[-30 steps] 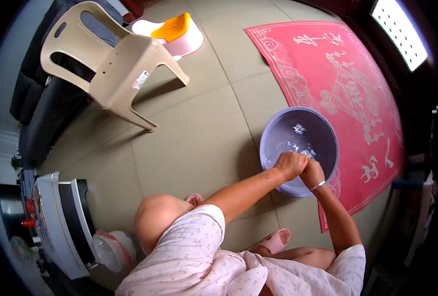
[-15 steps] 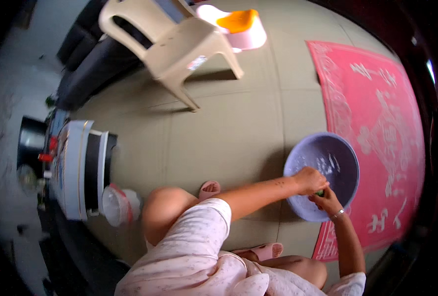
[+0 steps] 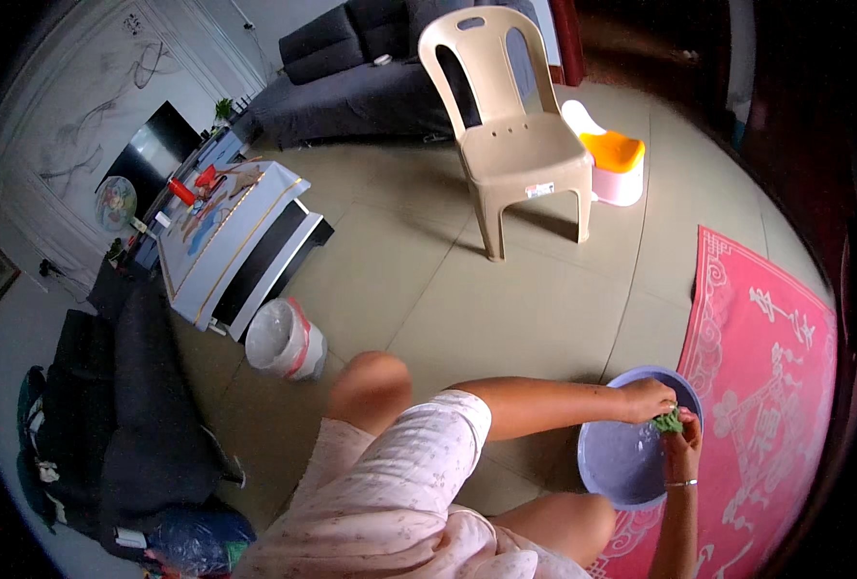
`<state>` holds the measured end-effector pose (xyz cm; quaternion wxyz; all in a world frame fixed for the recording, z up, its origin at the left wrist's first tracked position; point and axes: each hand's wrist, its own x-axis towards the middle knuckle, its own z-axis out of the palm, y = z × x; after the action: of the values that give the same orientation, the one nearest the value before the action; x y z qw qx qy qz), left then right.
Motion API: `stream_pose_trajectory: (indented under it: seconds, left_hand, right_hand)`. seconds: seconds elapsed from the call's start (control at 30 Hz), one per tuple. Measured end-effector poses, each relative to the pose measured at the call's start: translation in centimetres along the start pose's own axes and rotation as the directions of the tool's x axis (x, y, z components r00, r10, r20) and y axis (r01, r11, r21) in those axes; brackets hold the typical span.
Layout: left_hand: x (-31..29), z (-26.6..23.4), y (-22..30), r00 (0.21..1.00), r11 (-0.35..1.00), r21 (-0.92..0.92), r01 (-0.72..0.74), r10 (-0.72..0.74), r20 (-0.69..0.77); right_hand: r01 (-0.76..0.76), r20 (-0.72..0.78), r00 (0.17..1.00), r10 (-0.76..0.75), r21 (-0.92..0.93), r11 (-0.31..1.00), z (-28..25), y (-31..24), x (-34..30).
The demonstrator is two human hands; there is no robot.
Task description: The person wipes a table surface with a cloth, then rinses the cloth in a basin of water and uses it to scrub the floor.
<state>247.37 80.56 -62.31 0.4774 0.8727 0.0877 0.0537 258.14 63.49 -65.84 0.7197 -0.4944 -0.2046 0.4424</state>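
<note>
Over the purple basin (image 3: 623, 466), my left hand (image 3: 647, 399) and my right hand (image 3: 680, 446) come together around a small bunch of green leaves (image 3: 668, 422). The fingers of both hands are closed on the leaves, and part of the bunch is hidden between them. My left arm reaches across from the left; the right one comes up from below, with a bracelet at the wrist. White glints show inside the basin, which stands on the tiled floor and partly over a red mat (image 3: 771, 405).
Ahead stand a beige plastic chair (image 3: 527, 150) and a pink-and-white child's potty (image 3: 617, 174) with an orange seat. A white bin (image 3: 282, 343) stands beside a covered low table (image 3: 231, 236) on the left. Dark sofas (image 3: 371, 96) line the far side and the left.
The view has tilted up and turned, so the chair, table and basin sit differently in it. My hands stay together over the basin, and more of the leaves shows between them.
</note>
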Motion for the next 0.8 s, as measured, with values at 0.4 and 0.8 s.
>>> stream_pose_trajectory:
  seconds: [0.4,0.8]
  left_hand:
    - [-10.6,-19.5,-1.1,0.932,0.945,-0.327,0.002,-0.121,-0.342]
    - [-51.8,-55.4,-10.4,0.311,0.729,-0.617,-0.297,-0.537,-0.784]
  right_hand:
    - [0.03,0.196,0.981,0.0,-0.153,0.988,23.4,-2.8,0.8]
    - [-0.126,0.34,0.881,0.33,-0.503,0.855,50.1,6.9,10.6]
